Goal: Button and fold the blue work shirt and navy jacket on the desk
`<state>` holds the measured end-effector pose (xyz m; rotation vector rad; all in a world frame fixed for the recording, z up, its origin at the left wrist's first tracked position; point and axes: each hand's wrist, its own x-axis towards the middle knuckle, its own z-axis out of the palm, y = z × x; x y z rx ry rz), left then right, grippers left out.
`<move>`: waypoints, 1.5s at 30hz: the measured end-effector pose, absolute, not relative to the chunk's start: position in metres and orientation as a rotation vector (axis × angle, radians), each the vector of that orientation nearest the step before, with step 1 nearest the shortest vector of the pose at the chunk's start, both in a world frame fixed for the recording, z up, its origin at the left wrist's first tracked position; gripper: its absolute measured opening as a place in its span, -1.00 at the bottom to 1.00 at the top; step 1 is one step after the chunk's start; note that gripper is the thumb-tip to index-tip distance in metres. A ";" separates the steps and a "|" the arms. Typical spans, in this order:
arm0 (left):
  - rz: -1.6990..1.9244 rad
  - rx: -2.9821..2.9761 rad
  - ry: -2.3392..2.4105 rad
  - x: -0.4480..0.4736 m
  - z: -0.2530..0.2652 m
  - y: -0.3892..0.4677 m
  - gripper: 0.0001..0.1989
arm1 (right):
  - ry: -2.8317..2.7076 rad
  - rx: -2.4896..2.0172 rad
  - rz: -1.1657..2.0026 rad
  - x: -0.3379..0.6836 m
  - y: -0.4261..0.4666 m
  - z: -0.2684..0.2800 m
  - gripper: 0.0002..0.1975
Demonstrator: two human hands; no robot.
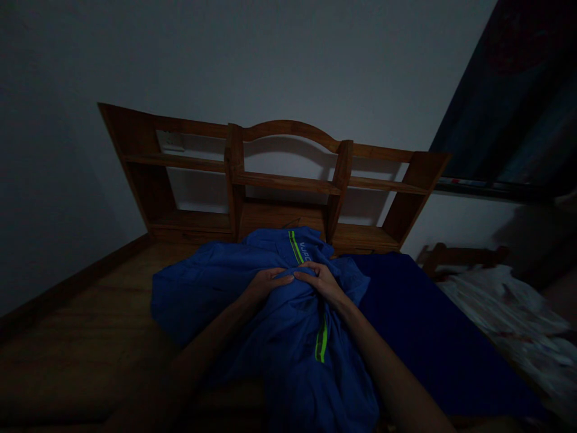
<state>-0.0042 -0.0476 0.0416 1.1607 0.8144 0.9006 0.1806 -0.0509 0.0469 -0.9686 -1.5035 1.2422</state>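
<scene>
Head view, and both hands are on the blue garment (225, 264), which lies bunched in front of the shelf (288, 182), its far edge up by the foot of the shelf's middle bay! The left hand (267, 282) has a pinch of the fabric, thumb laid along the top, and the right hand (322, 281) grasps its own bit just beside it, straight out in front of that middle bay. The thumb tips come very close together; whether they touch, I can't tell. Just past the right fingers, on the shelf side, there's a bright stripe (295, 245) with pale lettering (306, 251) next to it, partly lost in the folds. A second stripe (321, 344) shows farther out from the shelf, below the right wrist. Underneath it all, the wooden desk (99, 307) runs out from the shelf's foot, bare at the left, while a dark blue cloth (419, 325) spreads in front of the shelf's right end. Beyond that, out to the shelf's right, crumpled white plastic (496, 294) sits in the gloom, and behind the shelf rises the pale wall (288, 72).
</scene>
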 end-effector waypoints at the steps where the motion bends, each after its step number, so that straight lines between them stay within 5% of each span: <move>1: 0.892 1.154 0.810 -0.004 0.041 -0.047 -0.57 | -1.500 -0.971 1.258 0.181 -0.051 0.047 -0.65; 45: 1.068 1.450 0.866 -0.005 0.035 -0.043 -0.67 | -1.499 -0.914 1.280 0.183 -0.050 0.044 -0.67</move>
